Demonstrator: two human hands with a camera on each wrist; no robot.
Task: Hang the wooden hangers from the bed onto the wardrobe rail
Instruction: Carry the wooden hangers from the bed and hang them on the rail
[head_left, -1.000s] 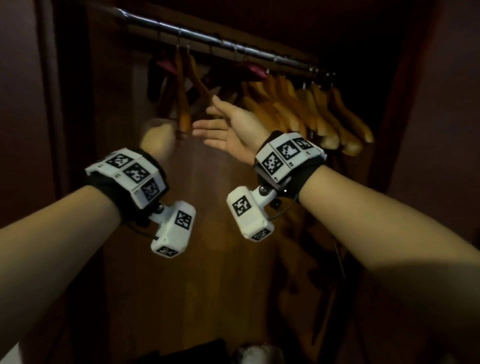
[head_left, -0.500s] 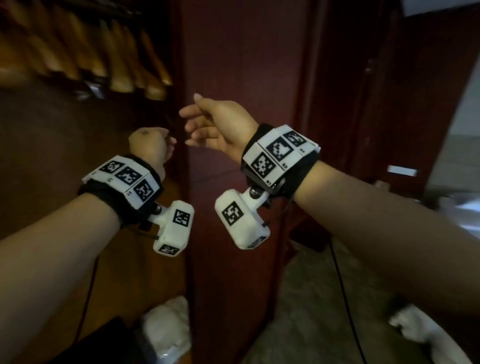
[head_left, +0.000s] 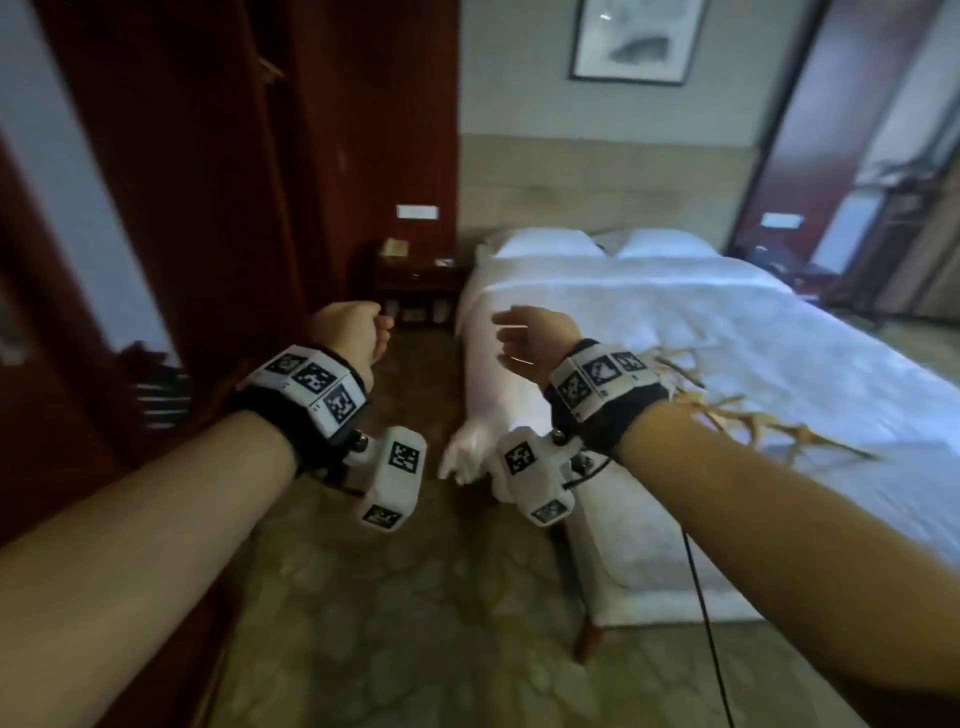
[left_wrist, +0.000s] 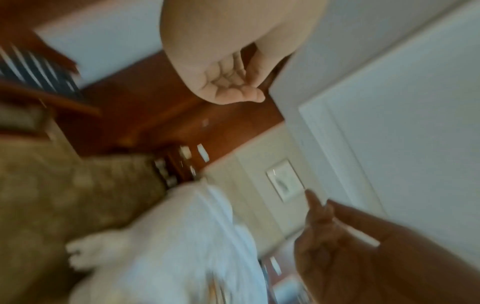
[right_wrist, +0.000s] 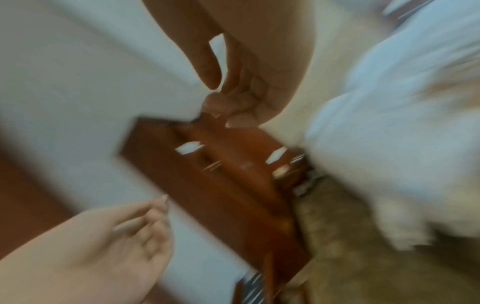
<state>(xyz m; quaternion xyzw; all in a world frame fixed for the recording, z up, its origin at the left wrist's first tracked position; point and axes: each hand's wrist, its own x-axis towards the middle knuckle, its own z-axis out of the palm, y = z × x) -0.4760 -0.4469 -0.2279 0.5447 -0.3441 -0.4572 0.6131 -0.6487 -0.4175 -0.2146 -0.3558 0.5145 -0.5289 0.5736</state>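
Several wooden hangers (head_left: 753, 421) lie in a loose pile on the white bed (head_left: 727, 322), just right of my right wrist. My right hand (head_left: 519, 338) hovers over the bed's near left edge with its fingers loosely curled and nothing in them; the right wrist view shows the same empty right hand (right_wrist: 233, 98). My left hand (head_left: 358, 332) is raised over the carpet left of the bed, loosely curled and holding nothing. The left wrist view shows the left hand's bare palm (left_wrist: 228, 88). The wardrobe rail is out of view.
Dark red wardrobe panels (head_left: 208, 182) stand along the left. A small nightstand (head_left: 415, 286) sits beside the bed's head. White bedding (head_left: 467, 452) droops off the bed's near corner. A black cable (head_left: 701, 597) hangs from my right wrist. Patterned carpet covers the floor.
The view has swung right from the wardrobe rail and its hung hangers to the bed. Both hands stayed raised and empty; the right hand's fingers went from straight to loosely curled.
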